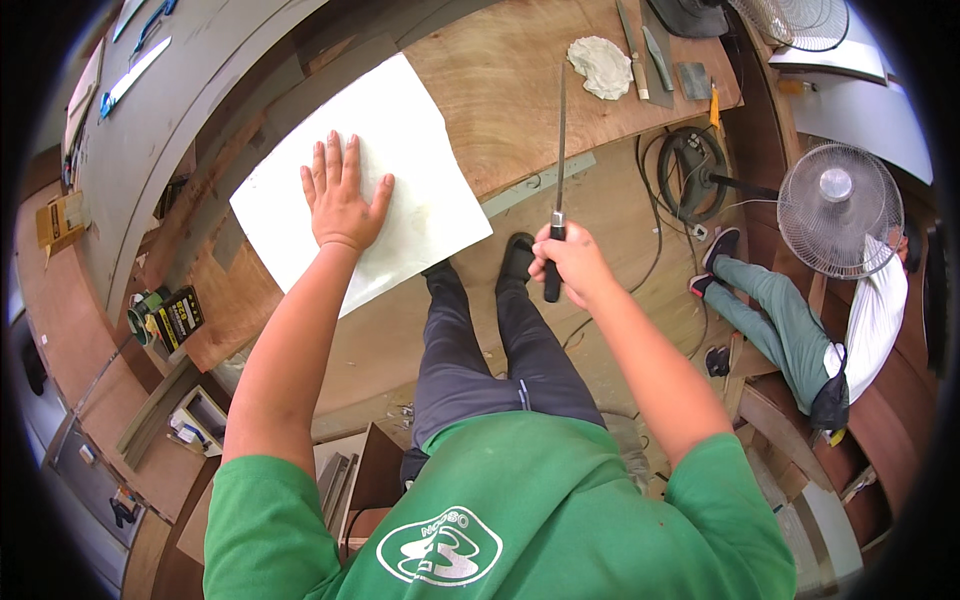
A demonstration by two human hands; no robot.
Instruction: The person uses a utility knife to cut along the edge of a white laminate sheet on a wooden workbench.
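A white sheet (400, 120) lies at an angle on the wooden bench, its near corner reaching past the bench edge. My left hand (345, 200) rests flat on it, fingers spread. In my right fist (575, 262) is a long, thin-bladed tool (561, 150) with a black handle and a silver collar, pointing away from me. Its blade is seen nearly edge-on, so I cannot tell whether it is a knife or a file. The tool is held to the right of the sheet, apart from it.
On the wooden bench (490, 60) are a crumpled white cloth (600, 68), flat blades and a yellow-handled cutter (714, 105). A standing fan (840, 210) and another person (790, 310) are at right. Cables (655, 240) trail over the floor. Boxes (178, 318) sit at left.
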